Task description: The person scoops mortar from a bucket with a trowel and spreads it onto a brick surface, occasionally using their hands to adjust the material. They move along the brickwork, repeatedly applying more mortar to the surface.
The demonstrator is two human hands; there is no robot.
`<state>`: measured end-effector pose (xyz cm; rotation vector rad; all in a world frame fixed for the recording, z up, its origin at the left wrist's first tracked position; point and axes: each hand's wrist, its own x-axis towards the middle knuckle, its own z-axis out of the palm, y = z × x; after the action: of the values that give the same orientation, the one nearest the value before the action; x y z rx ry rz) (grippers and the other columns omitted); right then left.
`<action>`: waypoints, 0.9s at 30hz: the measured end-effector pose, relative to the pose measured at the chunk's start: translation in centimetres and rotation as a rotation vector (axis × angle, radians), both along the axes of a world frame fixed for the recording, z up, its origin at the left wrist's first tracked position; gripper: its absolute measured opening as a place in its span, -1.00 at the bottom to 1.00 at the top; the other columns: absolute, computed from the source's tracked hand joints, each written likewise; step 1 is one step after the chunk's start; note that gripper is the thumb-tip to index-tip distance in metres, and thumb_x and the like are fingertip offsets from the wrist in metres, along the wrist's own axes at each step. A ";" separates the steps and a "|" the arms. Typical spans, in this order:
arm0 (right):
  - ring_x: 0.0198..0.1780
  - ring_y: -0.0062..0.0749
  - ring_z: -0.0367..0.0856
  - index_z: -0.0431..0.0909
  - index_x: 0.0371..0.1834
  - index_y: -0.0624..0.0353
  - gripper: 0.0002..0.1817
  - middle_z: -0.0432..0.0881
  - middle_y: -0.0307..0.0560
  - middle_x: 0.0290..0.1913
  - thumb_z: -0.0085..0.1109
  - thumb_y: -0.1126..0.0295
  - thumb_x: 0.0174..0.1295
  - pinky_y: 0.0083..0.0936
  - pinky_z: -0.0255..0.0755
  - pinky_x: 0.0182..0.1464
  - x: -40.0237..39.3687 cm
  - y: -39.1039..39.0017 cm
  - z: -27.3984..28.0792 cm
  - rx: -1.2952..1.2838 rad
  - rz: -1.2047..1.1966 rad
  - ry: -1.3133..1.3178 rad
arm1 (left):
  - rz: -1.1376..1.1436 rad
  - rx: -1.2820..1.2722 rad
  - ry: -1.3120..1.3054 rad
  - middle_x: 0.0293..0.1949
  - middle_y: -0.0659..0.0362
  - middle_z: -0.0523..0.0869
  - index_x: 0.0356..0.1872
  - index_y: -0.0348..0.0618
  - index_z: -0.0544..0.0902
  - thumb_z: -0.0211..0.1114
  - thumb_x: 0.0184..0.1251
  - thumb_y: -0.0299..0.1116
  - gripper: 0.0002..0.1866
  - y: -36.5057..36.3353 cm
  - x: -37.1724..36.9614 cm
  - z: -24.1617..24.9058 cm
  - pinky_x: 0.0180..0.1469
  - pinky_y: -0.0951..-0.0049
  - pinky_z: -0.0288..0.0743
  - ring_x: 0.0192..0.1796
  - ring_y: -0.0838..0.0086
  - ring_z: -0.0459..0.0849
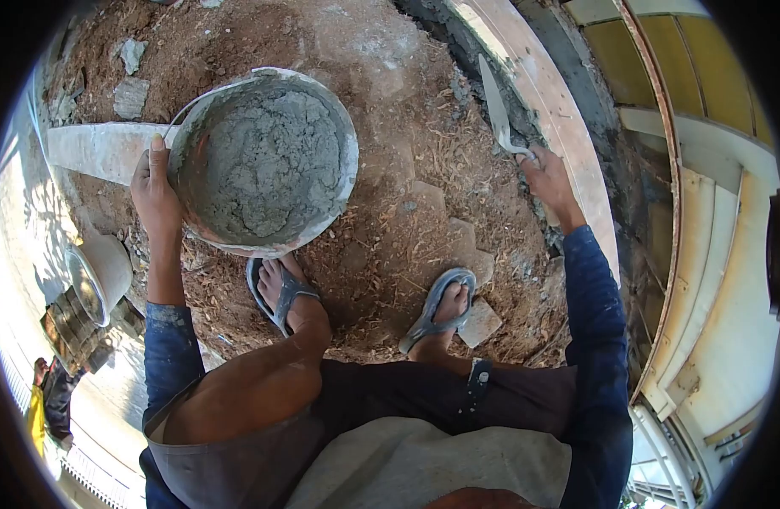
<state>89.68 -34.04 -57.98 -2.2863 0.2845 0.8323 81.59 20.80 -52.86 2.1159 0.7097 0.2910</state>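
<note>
A round bucket (pixel 349 161) of wet grey mortar (pixel 267 157) stands on the soil left of centre. My left hand (pixel 157 188) is closed on the left side of its rim, thumb pointing up. On the right, my right hand (pixel 549 182) is wrapped round the handle of a pointed trowel (pixel 494 100). The trowel's blade points up and away, beside a strip of grey mortar (pixel 523 117) along the inner edge of a long pale slab (pixel 568 114).
Brown soil (pixel 381 280) with wood chips lies around my sandalled feet. A pale board (pixel 101 151) and a second bucket (pixel 106 276) are at the left. Metal panels (pixel 704 280) line the right. Another person (pixel 55 399) is partly visible at the lower left.
</note>
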 end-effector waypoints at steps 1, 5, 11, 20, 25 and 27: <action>-0.52 -0.52 0.52 0.60 -0.08 0.24 -0.70 0.55 -0.16 -0.55 0.16 0.27 0.24 -0.43 0.38 -0.44 -1.0 0.3 0.0 -0.007 -0.014 0.018 | -0.014 -0.007 0.018 -0.47 0.19 0.56 -0.26 -0.42 0.66 0.06 0.51 0.11 -0.37 -0.1 -0.4 0.0 -0.24 0.47 0.32 -0.37 0.52 0.42; -0.36 -0.01 0.62 0.55 -0.16 0.34 -0.67 0.60 0.15 -0.42 0.19 0.27 0.15 -0.25 0.46 -0.25 0.8 1.6 -0.7 -0.090 0.309 -0.307 | -0.015 -0.013 -0.006 -0.47 0.19 0.57 -0.27 -0.42 0.65 0.06 0.51 0.10 -0.39 0.3 0.1 -0.3 -0.23 0.46 0.33 -0.36 0.52 0.42; -0.20 0.28 0.64 0.41 0.04 0.30 -0.54 0.64 0.36 -0.27 0.20 0.26 0.13 0.00 0.51 -0.04 0.8 2.6 -3.0 -0.282 0.442 -0.194 | -0.013 0.009 0.020 -0.45 0.18 0.59 -0.27 -0.41 0.65 0.05 0.52 0.09 -0.39 0.2 0.1 0.0 -0.22 0.45 0.34 -0.35 0.51 0.44; -0.08 0.37 0.61 0.36 0.07 0.34 -0.52 0.63 0.49 -0.21 0.17 0.27 0.16 0.08 0.48 -0.02 1.4 1.9 -5.7 -0.488 0.201 -0.258 | -0.014 -0.018 -0.030 -0.53 0.30 0.41 -0.41 -0.32 0.57 0.07 0.53 0.04 -0.46 -0.2 0.2 0.2 -0.34 0.50 0.18 -0.41 0.58 0.29; -0.10 0.36 0.62 0.34 0.11 0.33 -0.50 0.63 0.48 -0.22 0.20 0.33 0.14 0.07 0.46 -0.06 1.0 -1.5 -5.1 -0.371 0.207 -0.408 | -0.024 -0.040 -0.042 -0.53 0.30 0.40 -0.42 -0.32 0.56 0.07 0.54 0.03 -0.47 -0.2 0.3 0.3 -0.34 0.51 0.16 -0.41 0.59 0.27; -0.10 0.36 0.62 0.33 0.13 0.32 -0.50 0.63 0.48 -0.20 0.20 0.33 0.14 0.08 0.46 -0.06 0.1 -1.9 -4.3 -0.386 0.197 -0.392 | -0.013 -0.082 -0.042 -0.53 0.30 0.40 -0.42 -0.31 0.56 0.07 0.54 0.03 -0.47 -0.2 0.2 0.0 -0.34 0.50 0.17 -0.40 0.59 0.26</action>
<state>89.81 -35.96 -62.24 -2.8119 0.0426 0.4274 81.78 20.65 -52.84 2.0306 0.6726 0.2938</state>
